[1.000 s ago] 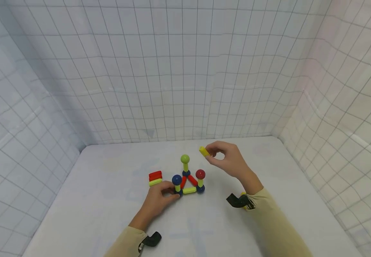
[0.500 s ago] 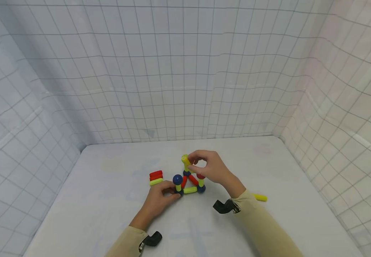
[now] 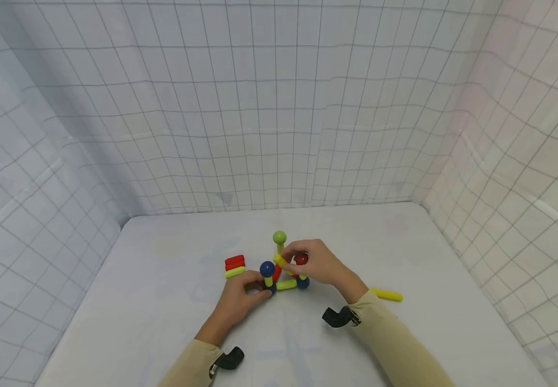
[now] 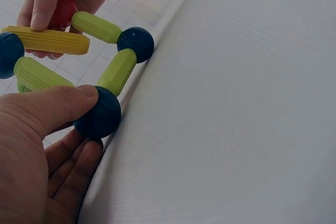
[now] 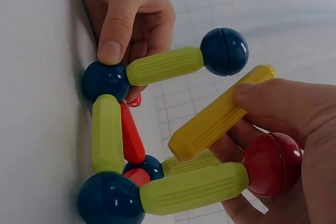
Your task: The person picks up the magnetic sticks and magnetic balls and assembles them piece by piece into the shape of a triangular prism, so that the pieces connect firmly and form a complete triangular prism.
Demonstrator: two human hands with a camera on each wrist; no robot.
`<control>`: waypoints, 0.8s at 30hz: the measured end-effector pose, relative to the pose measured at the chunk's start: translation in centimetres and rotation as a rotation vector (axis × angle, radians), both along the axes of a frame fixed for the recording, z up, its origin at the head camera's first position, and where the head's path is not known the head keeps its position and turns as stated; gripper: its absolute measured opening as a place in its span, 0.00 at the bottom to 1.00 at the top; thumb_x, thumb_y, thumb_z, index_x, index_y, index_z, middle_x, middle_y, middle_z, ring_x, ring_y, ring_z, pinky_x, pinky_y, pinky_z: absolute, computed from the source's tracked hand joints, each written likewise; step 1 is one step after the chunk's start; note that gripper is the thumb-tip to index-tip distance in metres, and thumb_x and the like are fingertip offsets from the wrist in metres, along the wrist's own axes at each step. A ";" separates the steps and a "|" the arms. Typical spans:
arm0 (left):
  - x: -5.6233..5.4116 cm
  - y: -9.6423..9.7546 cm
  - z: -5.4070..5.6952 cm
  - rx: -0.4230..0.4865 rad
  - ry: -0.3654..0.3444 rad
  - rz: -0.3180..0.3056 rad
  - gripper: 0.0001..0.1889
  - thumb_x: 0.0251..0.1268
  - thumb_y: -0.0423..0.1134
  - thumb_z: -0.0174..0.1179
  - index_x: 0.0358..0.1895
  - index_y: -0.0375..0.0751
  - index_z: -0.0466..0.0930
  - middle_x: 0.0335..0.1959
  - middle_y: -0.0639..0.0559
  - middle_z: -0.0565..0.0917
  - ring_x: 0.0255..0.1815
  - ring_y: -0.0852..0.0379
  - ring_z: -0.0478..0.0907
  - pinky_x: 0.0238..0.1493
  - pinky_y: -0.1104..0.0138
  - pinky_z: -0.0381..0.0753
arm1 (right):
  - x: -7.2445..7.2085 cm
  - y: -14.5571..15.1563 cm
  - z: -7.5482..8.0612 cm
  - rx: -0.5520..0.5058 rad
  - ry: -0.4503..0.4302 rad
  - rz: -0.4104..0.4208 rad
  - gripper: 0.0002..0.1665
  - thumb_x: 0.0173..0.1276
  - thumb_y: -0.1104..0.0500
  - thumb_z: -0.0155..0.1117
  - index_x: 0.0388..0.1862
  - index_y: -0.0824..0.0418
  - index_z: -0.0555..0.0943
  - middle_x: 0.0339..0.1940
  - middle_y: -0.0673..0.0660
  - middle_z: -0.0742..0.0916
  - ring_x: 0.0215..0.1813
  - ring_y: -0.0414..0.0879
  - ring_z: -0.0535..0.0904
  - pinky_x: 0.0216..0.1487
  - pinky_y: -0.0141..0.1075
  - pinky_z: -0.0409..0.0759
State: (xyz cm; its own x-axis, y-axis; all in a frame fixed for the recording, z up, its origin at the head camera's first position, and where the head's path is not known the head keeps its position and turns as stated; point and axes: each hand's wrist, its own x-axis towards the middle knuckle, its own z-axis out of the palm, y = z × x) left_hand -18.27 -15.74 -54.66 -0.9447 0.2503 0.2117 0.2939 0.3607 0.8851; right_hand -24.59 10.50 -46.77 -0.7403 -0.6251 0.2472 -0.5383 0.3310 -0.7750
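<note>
A frame of magnetic balls and rods stands on the table. Its triangular base has dark blue balls joined by red and lime rods [image 3: 286,285]. Lime posts rise from it, topped by a blue ball [image 5: 224,51], a red ball [image 5: 272,163] and a green ball [image 3: 280,237]. My left hand [image 3: 237,298] grips the front left base ball [image 4: 100,113], thumb on one side and fingers on the other. My right hand [image 3: 321,263] pinches a yellow rod [image 5: 218,116] between thumb and fingers. That rod hangs slanted between the posts, its end near the blue top ball.
Left of the frame, red rods [image 3: 234,263] and a lime rod [image 3: 235,272] lie side by side. Another yellow rod [image 3: 389,295] lies to the right, partly behind my right sleeve [image 3: 395,338]. White gridded cloth walls [image 3: 279,107] enclose the table's back and sides.
My right hand has carried the yellow rod left from beside the frame, past the green ball, then down between the posts. My left hand keeps its hold on the base ball.
</note>
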 end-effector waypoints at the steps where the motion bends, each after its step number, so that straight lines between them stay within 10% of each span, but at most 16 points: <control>1: 0.0 0.0 0.0 0.002 0.006 -0.002 0.13 0.63 0.31 0.79 0.48 0.47 0.91 0.43 0.60 0.89 0.44 0.58 0.86 0.55 0.62 0.87 | 0.0 0.0 0.0 0.011 -0.001 0.001 0.10 0.71 0.61 0.78 0.49 0.52 0.91 0.42 0.43 0.90 0.43 0.44 0.84 0.44 0.37 0.87; 24: -0.1 0.1 -0.1 -0.017 0.002 0.009 0.14 0.62 0.31 0.80 0.48 0.49 0.91 0.42 0.62 0.88 0.44 0.58 0.86 0.55 0.62 0.87 | 0.1 0.3 0.2 0.209 -0.008 0.042 0.08 0.73 0.61 0.76 0.47 0.48 0.91 0.38 0.39 0.88 0.39 0.41 0.80 0.41 0.37 0.82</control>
